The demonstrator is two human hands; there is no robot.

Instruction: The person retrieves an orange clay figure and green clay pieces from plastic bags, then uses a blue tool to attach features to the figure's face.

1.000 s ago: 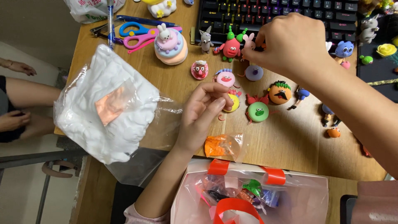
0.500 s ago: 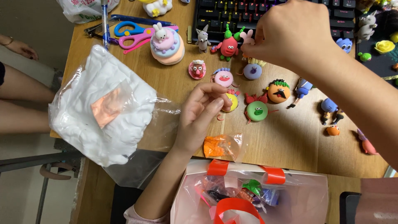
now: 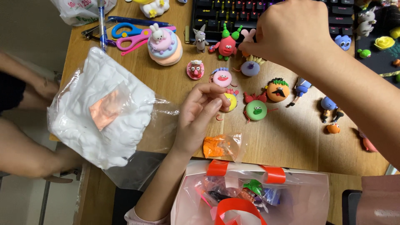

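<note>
Little is changing since earlier: the left hand (image 3: pixel 200 110) is pinching the yellow figure (image 3: pixel 230 101) just right of it, while the right hand (image 3: pixel 291 31), fingers together, is touching the pink figure (image 3: pixel 248 35).

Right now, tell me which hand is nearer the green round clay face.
Left. The left hand rests beside the green round clay face, fingertips on its yellow neighbour. The right hand hovers farther back near the keyboard.
</note>
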